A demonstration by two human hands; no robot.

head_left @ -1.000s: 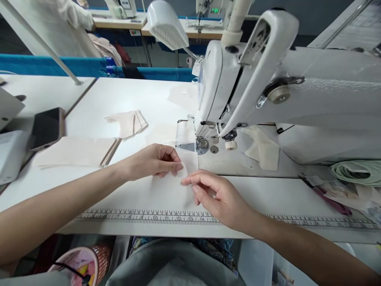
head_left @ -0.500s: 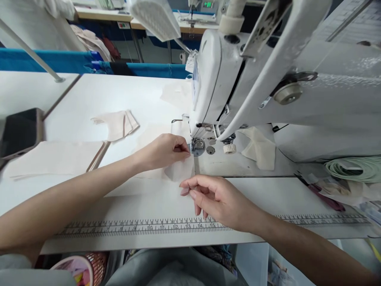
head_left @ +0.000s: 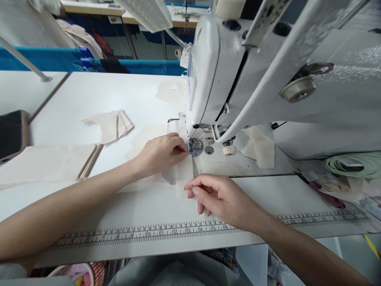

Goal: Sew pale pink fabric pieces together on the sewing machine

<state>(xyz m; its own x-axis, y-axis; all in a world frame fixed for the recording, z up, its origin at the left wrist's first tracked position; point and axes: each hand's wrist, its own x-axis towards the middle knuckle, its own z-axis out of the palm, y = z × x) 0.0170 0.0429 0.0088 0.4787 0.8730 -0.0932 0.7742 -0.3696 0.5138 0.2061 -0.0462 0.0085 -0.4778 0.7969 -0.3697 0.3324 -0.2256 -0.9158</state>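
Observation:
My left hand [head_left: 163, 153] is closed in a pinch on a thin cream fabric piece [head_left: 185, 174], right beside the presser foot [head_left: 193, 146] of a white sewing machine [head_left: 205, 75]. The fabric runs from the foot toward me over the table. At its near right edge is my right hand [head_left: 218, 198], fingers loosely curled and a little apart, with the index fingertip over or touching the cloth. Nothing shows gripped in that hand. The needle tip is hard to make out. Under my left hand, part of the fabric is hidden.
Stacked cream pieces [head_left: 50, 163] and a smaller folded stack [head_left: 111, 126] lie left, near a dark phone [head_left: 13, 133]. Cream scraps [head_left: 258, 147] rest under the machine arm. A ruler strip [head_left: 160, 234] follows the front edge. Coiled green cord [head_left: 354, 165] lies at right.
The view has shifted slightly. My left hand keeps its pinch by the presser foot. My right hand's fingertips have moved slightly right relative to the fabric, whose near end now shows more.

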